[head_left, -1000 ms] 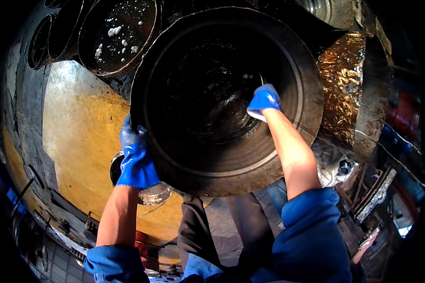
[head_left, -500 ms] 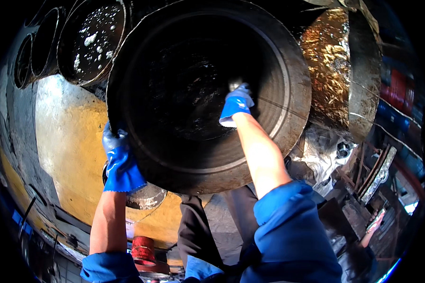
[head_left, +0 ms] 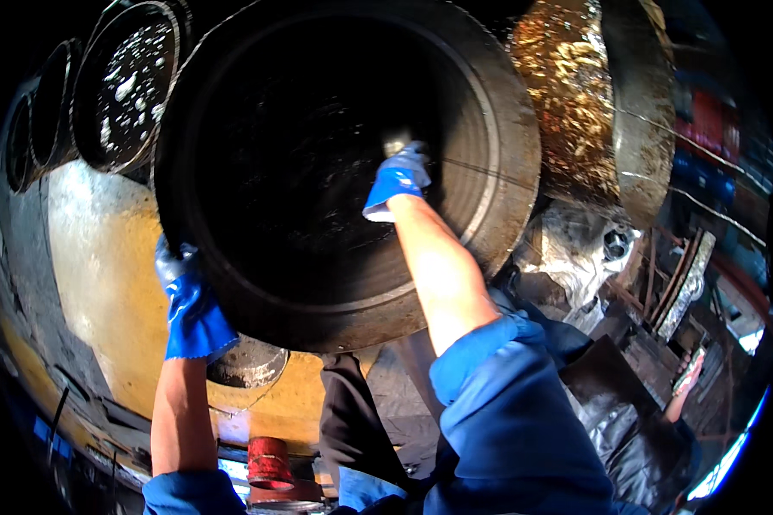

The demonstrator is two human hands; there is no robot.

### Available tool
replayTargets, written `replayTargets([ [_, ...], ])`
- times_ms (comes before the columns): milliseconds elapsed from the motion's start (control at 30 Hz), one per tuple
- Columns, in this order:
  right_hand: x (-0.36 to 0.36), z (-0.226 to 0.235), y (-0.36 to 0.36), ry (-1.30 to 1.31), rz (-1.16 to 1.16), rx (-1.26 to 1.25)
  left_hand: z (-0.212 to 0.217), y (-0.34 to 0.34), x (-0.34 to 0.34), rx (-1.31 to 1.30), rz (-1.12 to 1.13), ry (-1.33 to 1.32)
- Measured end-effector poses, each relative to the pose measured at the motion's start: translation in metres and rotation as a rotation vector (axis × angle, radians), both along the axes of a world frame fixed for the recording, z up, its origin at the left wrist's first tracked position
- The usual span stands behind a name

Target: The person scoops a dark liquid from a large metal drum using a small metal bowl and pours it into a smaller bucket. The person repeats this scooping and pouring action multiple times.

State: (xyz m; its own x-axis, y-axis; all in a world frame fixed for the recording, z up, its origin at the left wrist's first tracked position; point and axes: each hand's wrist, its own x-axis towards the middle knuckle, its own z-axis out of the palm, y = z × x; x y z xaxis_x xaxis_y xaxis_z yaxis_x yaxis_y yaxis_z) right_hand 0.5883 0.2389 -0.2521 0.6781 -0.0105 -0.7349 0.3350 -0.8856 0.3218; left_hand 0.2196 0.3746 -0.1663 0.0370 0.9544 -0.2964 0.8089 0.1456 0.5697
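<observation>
A large dark metal drum (head_left: 505,215) fills the middle of the view, its open mouth facing me and its inside in deep shadow. Dark, wet-looking glints show within. My left hand (head_left: 178,262), in a blue rubber glove, has its fingers hooked over the drum's lower left rim. Inside the mouth, right of centre, my right hand (head_left: 404,172) wears a matching glove with a pale cuff. Its fingers are closed round a small pale, shiny object (head_left: 397,143), blurred and mostly covered by the glove, so I cannot tell its kind.
Dark round containers (head_left: 124,86) stand at the far left, one holding frothy dark liquid. A tilted vessel with brown, glistening contents (head_left: 567,94) is at the far right. A red can (head_left: 269,463) stands near my legs. Another person's hand (head_left: 680,399) shows among scrap at the right.
The drum and both my hands sit further left in the picture as the view shifts. My right hand stays inside the drum, my left at its rim. More of the other person shows at the right.
</observation>
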Motion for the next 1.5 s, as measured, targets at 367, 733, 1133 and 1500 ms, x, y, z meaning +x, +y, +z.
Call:
replayTargets([
  [367,0.08,-0.017,-0.002,0.061,-1.134,0.596,0.003,-0.005,0.012,-0.005,0.008,-0.074],
  [733,0.07,-0.074,0.135,0.004,-0.37,0.89,0.02,-0.014,0.022,0.051,-0.074,0.007],
  [1133,-0.111,-0.055,0.124,-0.288,0.992,0.754,-0.002,-0.01,0.009,-0.011,-0.014,-0.059],
  [1500,0.068,-0.052,0.101,-0.254,0.17,0.076,0.02,-0.011,0.022,-0.042,0.022,-0.121],
])
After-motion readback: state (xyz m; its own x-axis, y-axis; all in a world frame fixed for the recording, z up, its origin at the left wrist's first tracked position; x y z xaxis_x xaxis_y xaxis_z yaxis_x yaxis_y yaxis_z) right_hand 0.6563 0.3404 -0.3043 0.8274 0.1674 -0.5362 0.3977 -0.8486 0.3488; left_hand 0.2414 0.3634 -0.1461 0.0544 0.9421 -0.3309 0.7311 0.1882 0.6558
